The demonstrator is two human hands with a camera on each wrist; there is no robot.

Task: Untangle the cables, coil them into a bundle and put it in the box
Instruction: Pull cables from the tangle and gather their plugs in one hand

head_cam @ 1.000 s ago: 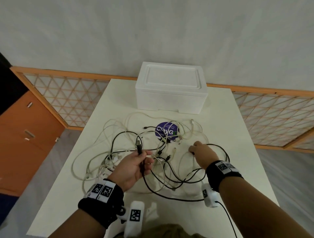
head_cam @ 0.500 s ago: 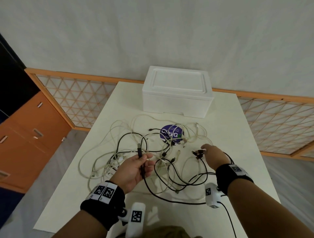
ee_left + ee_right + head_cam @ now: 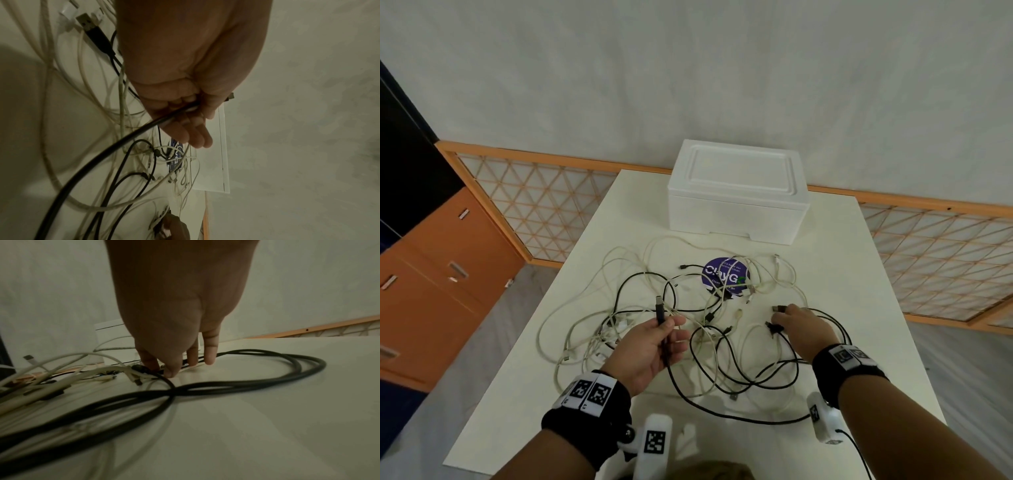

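Note:
A tangle of black and white cables (image 3: 709, 329) sprawls over the middle of the white table (image 3: 859, 308). My left hand (image 3: 654, 346) is raised a little above it and grips a black cable (image 3: 115, 146) near its USB plug (image 3: 659, 303), which points upward. On the right, my right hand (image 3: 799, 323) reaches down to the table and pinches the plug end of another black cable (image 3: 144, 368) between thumb and fingertips. Behind the cables stands the white foam box (image 3: 736, 195) with its lid on.
A round purple sticker (image 3: 724, 279) lies on the table under the cables, in front of the box. An orange lattice rail (image 3: 530, 205) runs behind and beside the table. Orange drawers (image 3: 438, 291) stand at the left. The table's near edge is close to my body.
My right hand has moved forward and right, from the cable loops to a black plug, and now pinches it. My left hand keeps its hold on the black cable.

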